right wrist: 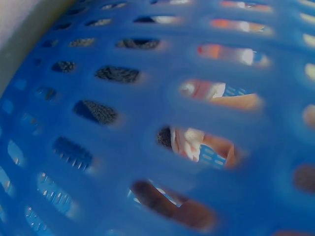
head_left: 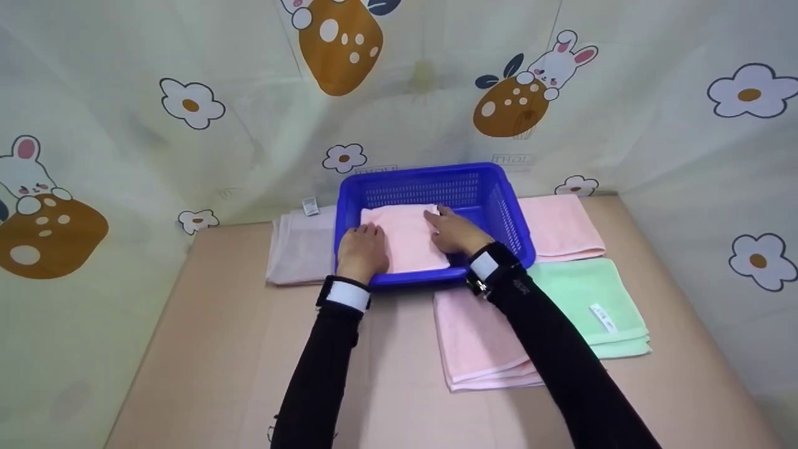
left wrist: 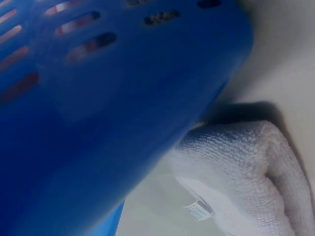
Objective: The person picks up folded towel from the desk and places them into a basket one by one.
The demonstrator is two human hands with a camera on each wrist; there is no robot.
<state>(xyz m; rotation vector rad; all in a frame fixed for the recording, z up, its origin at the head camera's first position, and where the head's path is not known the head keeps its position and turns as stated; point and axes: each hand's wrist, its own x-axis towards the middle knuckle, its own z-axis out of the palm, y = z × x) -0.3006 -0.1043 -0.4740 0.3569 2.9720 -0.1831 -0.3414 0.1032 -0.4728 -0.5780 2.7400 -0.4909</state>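
Observation:
A folded pink towel [head_left: 408,240] lies inside the blue plastic basket [head_left: 430,275] in the head view. My left hand [head_left: 363,251] reaches over the basket's front left and rests along the towel's left edge. On the other side, my right hand [head_left: 460,233] touches the towel's right edge, one finger stretched onto its top and another at its back corner. The left wrist view shows the basket's outer wall [left wrist: 118,93] close up. Through the slots of the basket wall [right wrist: 162,110] in the right wrist view, only slivers of fingers and cloth appear.
Left of the basket lies a folded grey towel [head_left: 302,249] with a tag. To the right are a pink towel [head_left: 561,227] and a tagged green towel [head_left: 592,299]. Another pink towel [head_left: 480,337] sits in front, partly under my right forearm. A patterned curtain [head_left: 249,143] hangs behind.

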